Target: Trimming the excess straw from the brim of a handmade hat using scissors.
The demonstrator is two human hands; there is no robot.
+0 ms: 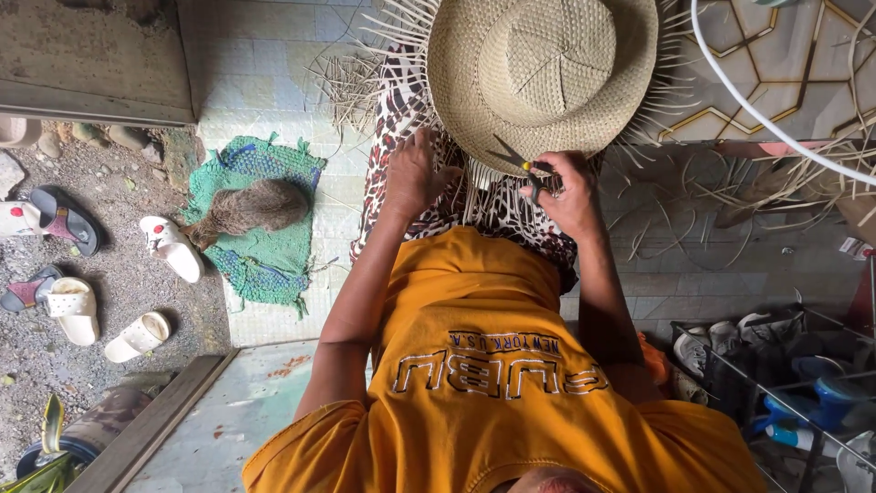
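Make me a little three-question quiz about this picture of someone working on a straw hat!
1. True or false: the right hand holds scissors at the brim of the straw hat.
2. What lies on the green mat?
A. a furry brown animal
B. a sandal
C. a ball of string
3. Fill in: the left hand rests beside the hat's ____, over the patterned cloth on the lap.

Key:
1. True.
2. A, the furry brown animal lies on the mat; the pale sandals lie apart on the gravel.
3. Brim.
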